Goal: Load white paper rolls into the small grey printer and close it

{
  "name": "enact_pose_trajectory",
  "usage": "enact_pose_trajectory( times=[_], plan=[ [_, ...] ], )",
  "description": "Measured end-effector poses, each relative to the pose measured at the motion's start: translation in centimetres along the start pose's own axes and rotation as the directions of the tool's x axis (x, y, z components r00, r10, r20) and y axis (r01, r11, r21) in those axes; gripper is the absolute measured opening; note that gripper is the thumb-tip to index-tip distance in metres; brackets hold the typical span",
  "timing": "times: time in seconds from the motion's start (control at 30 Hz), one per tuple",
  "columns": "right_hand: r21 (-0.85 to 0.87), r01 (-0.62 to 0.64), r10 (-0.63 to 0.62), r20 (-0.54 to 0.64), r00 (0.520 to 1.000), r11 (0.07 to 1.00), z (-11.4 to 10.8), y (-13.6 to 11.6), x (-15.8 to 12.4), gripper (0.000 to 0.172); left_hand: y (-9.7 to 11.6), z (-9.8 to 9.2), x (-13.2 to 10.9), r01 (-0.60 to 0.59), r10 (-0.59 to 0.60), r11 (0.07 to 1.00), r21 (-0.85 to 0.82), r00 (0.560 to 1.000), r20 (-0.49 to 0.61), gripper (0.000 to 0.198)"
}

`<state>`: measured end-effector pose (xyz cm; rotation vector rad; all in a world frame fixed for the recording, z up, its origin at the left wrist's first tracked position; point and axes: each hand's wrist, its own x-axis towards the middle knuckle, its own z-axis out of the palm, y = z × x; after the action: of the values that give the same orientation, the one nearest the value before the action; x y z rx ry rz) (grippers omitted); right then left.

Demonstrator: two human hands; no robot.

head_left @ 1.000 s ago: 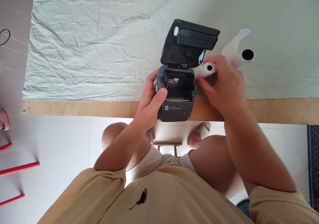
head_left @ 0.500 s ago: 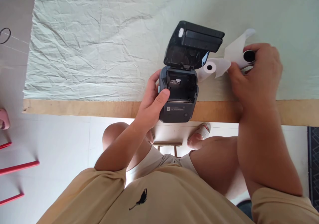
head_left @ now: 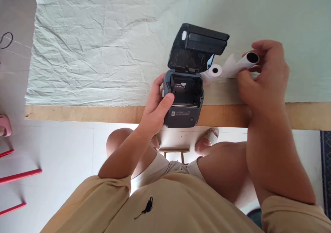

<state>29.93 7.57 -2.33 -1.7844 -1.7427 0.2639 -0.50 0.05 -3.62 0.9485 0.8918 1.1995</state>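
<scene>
Printer (head_left: pixel 184 118) with its lid (head_left: pixel 190 55) flipped up
Our left hand (head_left: pixel 156 110) clasps it at the desk edge (head_left: pixel 77 113), probably for steadiness; small roll (head_left: pixel 217 74) just beside; then the bigger roll (head_left: pixel 236 67), our right hand (head_left: pixel 267 79) half-curled round its end, can't tell if gripping.

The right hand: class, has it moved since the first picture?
Yes: the right hand moved right relative to the wooden table edge, away from the small roll.

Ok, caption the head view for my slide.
Left hand holds open portable printer; right hand holds larger white paper roll.
</scene>
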Motion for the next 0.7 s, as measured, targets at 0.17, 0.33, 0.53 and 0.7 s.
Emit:
enact_pose_trajectory(
  times=[0.17, 0.33, 0.53, 0.7],
  plan=[
    [-0.055, 0.0, 0.003, 0.052, 0.999, 0.998, 0.3, 0.3, 0.4, 0.027, -0.4, -0.5, 0.1, -0.03, 0.03, 1.0, 0.002, 0.999, 0.031, 0.064],
    [-0.034, 0.009, -0.01, -0.021, 1.0, 0.999, 0.0, -0.6, 0.3, 0.038, -0.4, -0.4, 0.1, -0.035, 0.034, 0.999, 0.017, 0.999, 0.021, 0.064],
    [0.057, 0.05, -0.053, 0.054, 0.997, 0.997, -0.4, -1.4, -0.5, 0.065, -0.3, -0.5, 0.0, -0.04, 0.04, 0.999, 0.017, 0.999, 0.028, 0.064],
    [0.012, 0.052, -0.053, 0.055, 0.997, 0.999, -0.1, -1.2, -0.2, 0.046, -0.4, -0.6, -0.1, -0.037, 0.037, 0.999, 0.004, 0.998, 0.05, 0.065]
  ],
)
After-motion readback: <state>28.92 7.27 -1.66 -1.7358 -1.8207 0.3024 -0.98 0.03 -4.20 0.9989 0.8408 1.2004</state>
